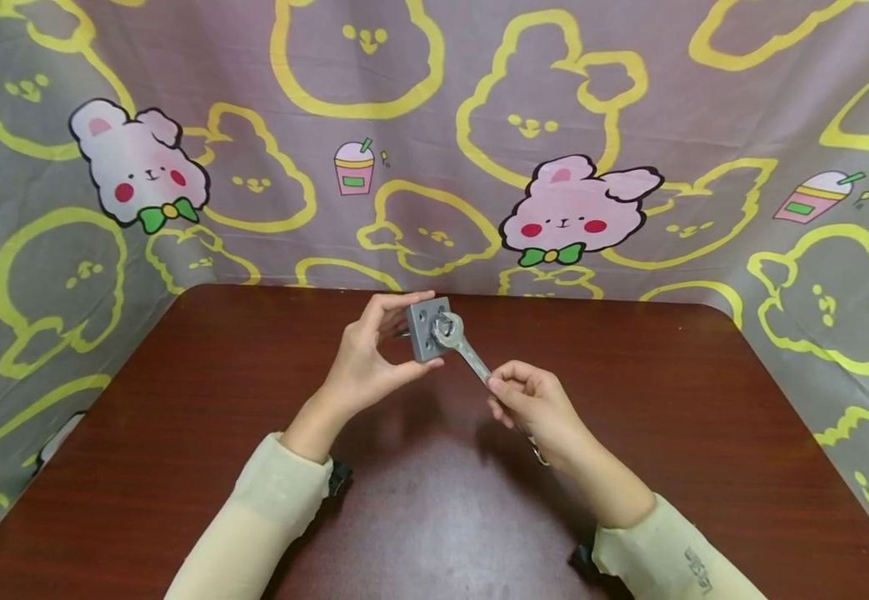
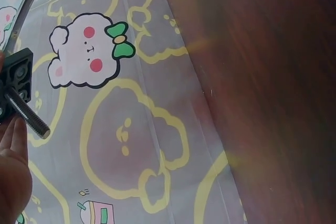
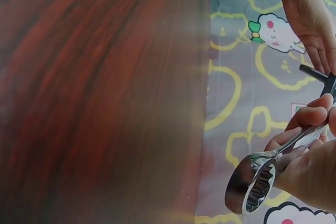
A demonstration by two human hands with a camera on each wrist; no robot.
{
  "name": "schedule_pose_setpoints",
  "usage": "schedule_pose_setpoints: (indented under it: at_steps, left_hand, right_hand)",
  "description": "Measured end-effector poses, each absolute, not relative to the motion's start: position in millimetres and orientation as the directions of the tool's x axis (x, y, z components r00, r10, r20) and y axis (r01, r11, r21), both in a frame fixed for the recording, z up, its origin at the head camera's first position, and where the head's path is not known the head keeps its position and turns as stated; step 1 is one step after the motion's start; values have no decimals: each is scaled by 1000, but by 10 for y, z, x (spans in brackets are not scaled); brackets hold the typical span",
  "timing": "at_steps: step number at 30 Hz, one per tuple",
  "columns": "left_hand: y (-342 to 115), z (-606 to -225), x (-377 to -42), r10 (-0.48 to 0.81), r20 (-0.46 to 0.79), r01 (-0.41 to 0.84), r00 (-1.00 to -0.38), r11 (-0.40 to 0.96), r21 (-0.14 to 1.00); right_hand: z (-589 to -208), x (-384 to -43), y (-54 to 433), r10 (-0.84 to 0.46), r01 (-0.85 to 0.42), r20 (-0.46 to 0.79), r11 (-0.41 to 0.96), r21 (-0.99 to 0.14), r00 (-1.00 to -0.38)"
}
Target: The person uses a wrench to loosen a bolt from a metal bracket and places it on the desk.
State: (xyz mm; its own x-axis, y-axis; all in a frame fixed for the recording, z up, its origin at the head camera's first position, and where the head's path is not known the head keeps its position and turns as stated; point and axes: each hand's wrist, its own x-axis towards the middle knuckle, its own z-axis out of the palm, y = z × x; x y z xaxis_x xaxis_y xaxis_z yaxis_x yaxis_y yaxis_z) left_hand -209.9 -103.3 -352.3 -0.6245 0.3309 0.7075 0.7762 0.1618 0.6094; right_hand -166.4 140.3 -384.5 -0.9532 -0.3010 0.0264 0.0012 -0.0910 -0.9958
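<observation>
My left hand grips a square grey plate by its edges, thumb below and fingers above, over the table. The plate has holes near its corners. In the left wrist view a threaded bolt sticks out of its back. A silver combination wrench is in my right hand, pinched along its shaft. Its open-jaw end sits at the middle of the plate's front, around the bolt's head or a nut; which one is hard to tell. The toothed ring end projects behind my right hand.
Beneath both hands lies a dark reddish-brown wooden table. A fabric curtain printed with cartoon rabbits and cups hangs behind it and along both sides. Both forearms wear pale sleeves with dark straps near the wrists.
</observation>
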Motion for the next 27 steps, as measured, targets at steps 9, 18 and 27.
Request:
schedule_pose_setpoints:
  at_steps: [9, 18, 27]
  left_hand:
    - [-1019, -3505, -2078, 305, 743, 801, -595, 154, 578]
    - [-1026, -3470, -2077, 330, 737, 801, -590, 122, 586]
    - [-1130, -3376, -2044, 489, 603, 713, -631, 60, 698]
  right_hand:
    - [-3843, -1662, 1409, -322, -5, 40, -108, -994, -946]
    - [-3804, -1705, 1413, -361, 7, 29, -97, -995, -932]
    - [-3798, -1885, 1617, -433, -77, 41, 66, -995, -901]
